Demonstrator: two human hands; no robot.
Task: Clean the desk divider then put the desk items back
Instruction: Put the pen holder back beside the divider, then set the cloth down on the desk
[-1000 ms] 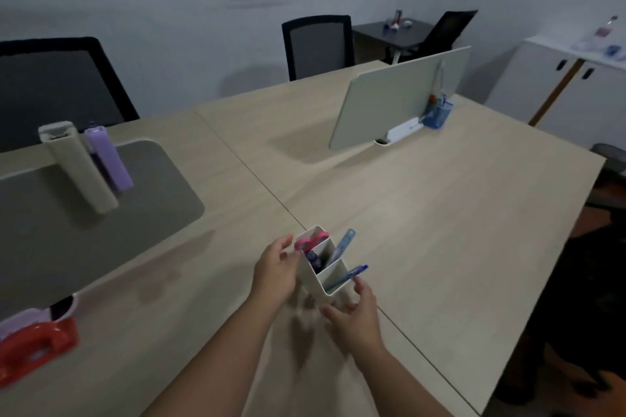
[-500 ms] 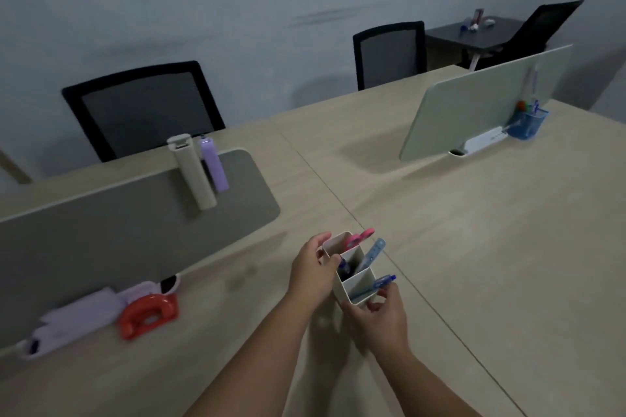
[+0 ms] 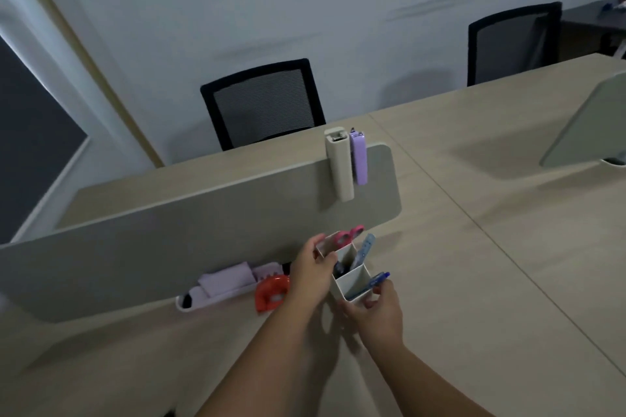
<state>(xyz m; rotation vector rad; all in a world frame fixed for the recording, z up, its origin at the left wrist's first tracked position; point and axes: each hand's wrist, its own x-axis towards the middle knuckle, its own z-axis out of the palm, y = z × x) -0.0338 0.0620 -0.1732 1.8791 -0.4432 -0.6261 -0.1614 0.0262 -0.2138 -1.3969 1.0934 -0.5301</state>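
A white three-compartment pen holder with pink scissors, a blue ruler and a blue pen is held just in front of the grey desk divider. My left hand grips its left side, thumb over the rim. My right hand grips its near right corner from below. A cream clip-on holder and a purple stapler hang on the divider's top edge.
A white tray with purple cloths sits at the divider's foot, a red tape dispenser beside it. Two black mesh chairs stand behind the desk. A second divider stands at far right.
Both hands have carried the pen holder leftward and toward the divider. The view has swung left, bringing the tray and tape dispenser near the hands.
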